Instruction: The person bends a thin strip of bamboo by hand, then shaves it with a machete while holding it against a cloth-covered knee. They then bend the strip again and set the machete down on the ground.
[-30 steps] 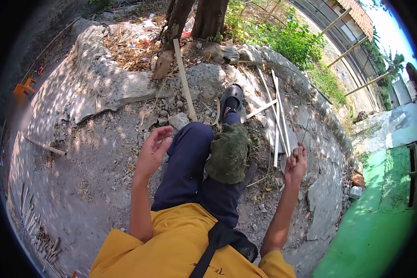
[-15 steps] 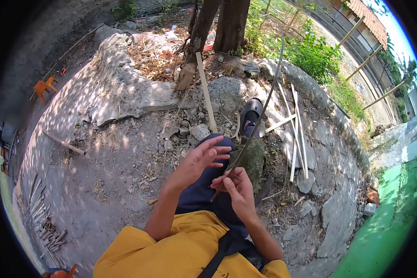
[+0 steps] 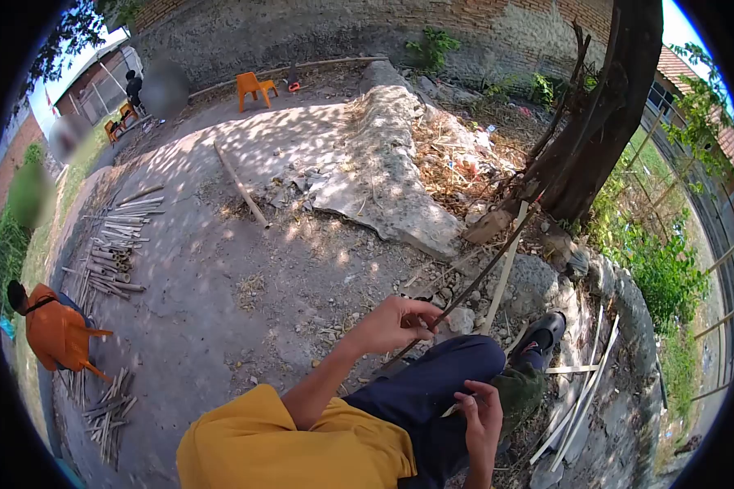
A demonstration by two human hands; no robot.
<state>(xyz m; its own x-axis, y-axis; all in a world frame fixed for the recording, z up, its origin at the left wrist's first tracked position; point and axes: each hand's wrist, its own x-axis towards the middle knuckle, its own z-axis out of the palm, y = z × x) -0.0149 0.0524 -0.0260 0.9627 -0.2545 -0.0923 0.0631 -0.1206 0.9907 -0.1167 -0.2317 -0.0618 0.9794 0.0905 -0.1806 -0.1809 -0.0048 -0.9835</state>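
My left hand (image 3: 395, 324) pinches a long, thin, dark strip (image 3: 473, 287), which looks like split bamboo or cane. The strip slants from above my knee up and to the right, toward the tree trunk, its far end hard to pick out against the bark. My right hand (image 3: 483, 420) is lower, over my lap, apart from the strip; its fingers are loosely bent and spread, with nothing clearly seen in them. A dark green cloth (image 3: 520, 399) covers part of my right leg, beside that hand.
Pale strips (image 3: 583, 391) lie right of my shoe; another pale slat (image 3: 506, 269) leans by the tree trunk (image 3: 607, 114). Broken concrete (image 3: 375, 171) edges the ground. A pole (image 3: 240, 183), piles of cut sticks (image 3: 114, 253), an orange chair (image 3: 253, 88) and a person in orange (image 3: 53, 330) are leftward.
The view has swung left. My left hand, open before, now grips the strip. My right hand has let go of it and sits lower, away from it.
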